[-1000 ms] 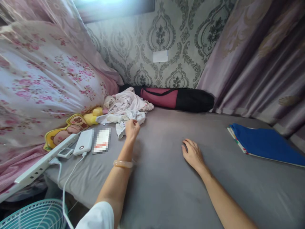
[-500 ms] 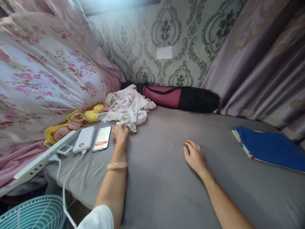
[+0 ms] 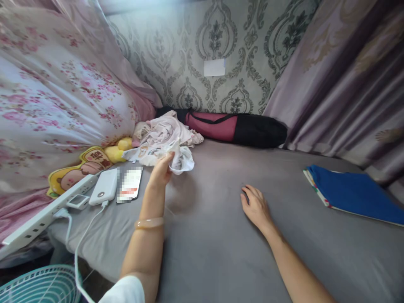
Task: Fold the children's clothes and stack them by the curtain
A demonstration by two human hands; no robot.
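My left hand [image 3: 162,170], with a pale bangle [image 3: 149,223] on its wrist, is closed on a white piece of clothing [image 3: 182,162] at the near side of a crumpled clothes pile [image 3: 160,130]. The garment is bunched up, so its exact kind does not show. Its lower part hangs just over the grey sheet [image 3: 202,235]. Further right, my right hand [image 3: 256,206] rests on the sheet with its fingers loosely curved and apart, holding nothing.
Left of my left arm lie a phone [image 3: 131,184], a white power bank [image 3: 104,186] with a cable, and a power strip [image 3: 47,212]. Plush toys [image 3: 78,170] sit behind them. A red and black bag [image 3: 236,128] lies along the wall. Folded blue cloth [image 3: 353,191] is at right.
My left hand has lifted the white garment's near edge from the sheet and drawn it up, away from the pile. My right hand stays in place. The view has shifted slightly.
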